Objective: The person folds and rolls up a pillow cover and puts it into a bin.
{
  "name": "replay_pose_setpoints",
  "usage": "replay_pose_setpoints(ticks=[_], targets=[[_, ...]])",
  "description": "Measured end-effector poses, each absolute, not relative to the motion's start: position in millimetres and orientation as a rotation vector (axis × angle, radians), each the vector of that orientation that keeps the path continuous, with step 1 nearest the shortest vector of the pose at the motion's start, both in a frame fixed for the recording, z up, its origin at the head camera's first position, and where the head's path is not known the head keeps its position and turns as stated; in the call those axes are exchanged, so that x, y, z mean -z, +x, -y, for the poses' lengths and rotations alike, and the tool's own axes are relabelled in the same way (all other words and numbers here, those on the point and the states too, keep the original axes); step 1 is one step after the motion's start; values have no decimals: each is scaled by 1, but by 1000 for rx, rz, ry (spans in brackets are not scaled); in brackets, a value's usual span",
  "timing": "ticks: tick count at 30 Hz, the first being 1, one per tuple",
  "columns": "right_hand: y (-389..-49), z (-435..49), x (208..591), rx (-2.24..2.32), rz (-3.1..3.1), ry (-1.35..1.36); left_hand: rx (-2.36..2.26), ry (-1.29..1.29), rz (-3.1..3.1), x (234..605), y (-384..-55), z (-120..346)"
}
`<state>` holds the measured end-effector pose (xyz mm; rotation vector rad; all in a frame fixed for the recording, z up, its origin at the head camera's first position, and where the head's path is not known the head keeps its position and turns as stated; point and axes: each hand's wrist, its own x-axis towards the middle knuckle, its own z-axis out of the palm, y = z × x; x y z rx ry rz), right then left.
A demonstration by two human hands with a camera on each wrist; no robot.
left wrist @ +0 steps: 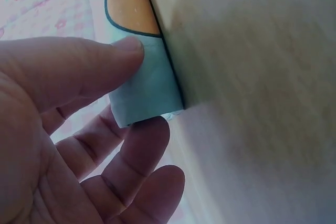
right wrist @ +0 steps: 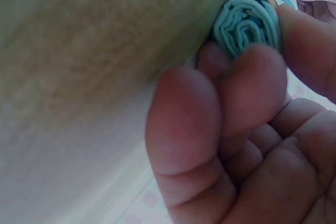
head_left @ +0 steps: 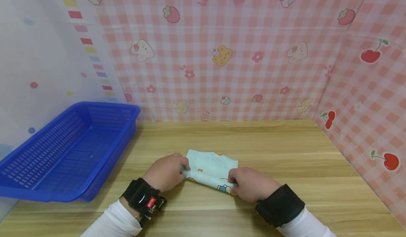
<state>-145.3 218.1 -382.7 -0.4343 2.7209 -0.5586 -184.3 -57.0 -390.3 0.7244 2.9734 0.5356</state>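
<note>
A pale mint cloth (head_left: pixel 210 164) with cartoon prints lies on the wooden table, its near edge rolled up and the far part still flat. My left hand (head_left: pixel 168 172) pinches the left end of the roll. In the left wrist view its thumb (left wrist: pixel 100 69) presses on the cloth (left wrist: pixel 144 87) beside an orange print, with fingers beneath. At the other end, my right hand (head_left: pixel 252 184) grips the roll between thumb and fingers. The right wrist view shows the spiral of layers at the cloth's end (right wrist: pixel 247 27) between the thumb and curled fingers.
A blue perforated plastic basket (head_left: pixel 109 163) stands on the left of the table (head_left: pixel 272 138). Pink checked fabric (head_left: pixel 253 32) with cartoon prints hangs behind the table and along its right side. Black straps with cameras sit on both wrists.
</note>
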Motion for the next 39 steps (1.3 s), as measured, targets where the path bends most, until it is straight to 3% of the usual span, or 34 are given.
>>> replay_pose_setpoints(ticks=[39], targets=[[-146, -221, 386, 583, -2758, -540, -523, 715, -2877, 391, -189, 58]])
